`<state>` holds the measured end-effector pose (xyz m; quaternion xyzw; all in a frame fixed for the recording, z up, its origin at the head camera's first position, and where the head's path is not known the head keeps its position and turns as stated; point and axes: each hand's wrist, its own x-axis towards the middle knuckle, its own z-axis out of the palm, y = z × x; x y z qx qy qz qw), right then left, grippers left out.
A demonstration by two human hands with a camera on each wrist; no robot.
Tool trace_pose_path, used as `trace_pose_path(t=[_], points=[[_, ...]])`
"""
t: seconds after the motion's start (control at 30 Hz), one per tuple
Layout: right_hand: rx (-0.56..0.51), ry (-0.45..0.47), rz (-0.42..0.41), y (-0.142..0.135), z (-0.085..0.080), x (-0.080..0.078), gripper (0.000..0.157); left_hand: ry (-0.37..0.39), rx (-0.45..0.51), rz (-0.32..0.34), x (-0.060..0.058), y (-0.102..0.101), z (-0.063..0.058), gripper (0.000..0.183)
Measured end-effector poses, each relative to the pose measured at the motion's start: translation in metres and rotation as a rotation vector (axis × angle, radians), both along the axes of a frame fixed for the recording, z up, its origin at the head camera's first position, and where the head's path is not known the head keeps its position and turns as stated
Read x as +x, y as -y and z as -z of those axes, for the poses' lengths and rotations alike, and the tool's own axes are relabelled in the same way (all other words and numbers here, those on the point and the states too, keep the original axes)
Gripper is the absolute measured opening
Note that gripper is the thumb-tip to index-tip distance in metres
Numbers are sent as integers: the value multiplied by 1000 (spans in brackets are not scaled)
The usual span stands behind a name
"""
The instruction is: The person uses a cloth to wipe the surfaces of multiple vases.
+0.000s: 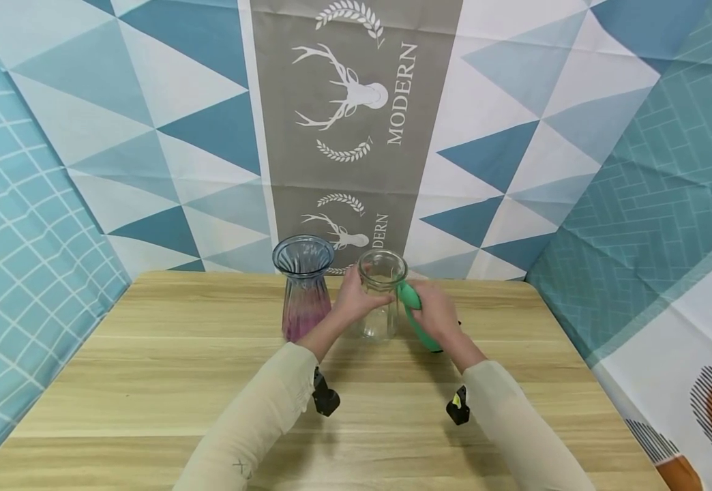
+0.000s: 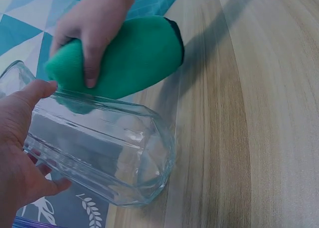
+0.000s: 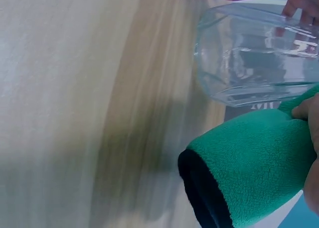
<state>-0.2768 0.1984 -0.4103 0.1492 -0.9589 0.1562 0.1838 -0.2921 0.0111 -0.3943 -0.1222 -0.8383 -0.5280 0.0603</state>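
Observation:
A clear ribbed glass vase (image 1: 378, 324) stands upright near the back of the table, and my left hand (image 1: 356, 300) grips its upper part from the left side. In the left wrist view, the thumb lies along the glass near the neck and the other fingers wrap the far side. My right hand (image 1: 434, 310) holds a folded green cloth (image 3: 249, 158) with a dark edge. The upper end of the cloth touches the right side of the vase just below its rim. Behind my left forearm is a second vase (image 1: 303, 279), bluish above and pink-purple below.
The wood-grain table (image 1: 166, 382) reaches a patterned wall covering (image 1: 202, 136) right behind the vases. Tile-patterned sheets (image 1: 18, 191) hang at both sides. A black wrist camera (image 1: 325, 395) sits under the left sleeve, another (image 1: 457, 406) by the right sleeve.

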Motion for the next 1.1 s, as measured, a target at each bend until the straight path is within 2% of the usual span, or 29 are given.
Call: trace_pose_path(t=[0.27,0.43,0.57,0.77,1.1], points=[[104,146,-1,-4,16,1,46,7,21,11,1,1,-1,84],[166,194,-3,-6,26,1,48,-15,45,27,0,1,0,89],[162,190,-12,-6,31,1,47,-8,55,30,-1,1,1,92],[126,156,-21,-10,29,3,47,36,35,21,1,3,0,92],[10,50,-6,-10,7,1,45,50,26,36,4,4,-2,87]])
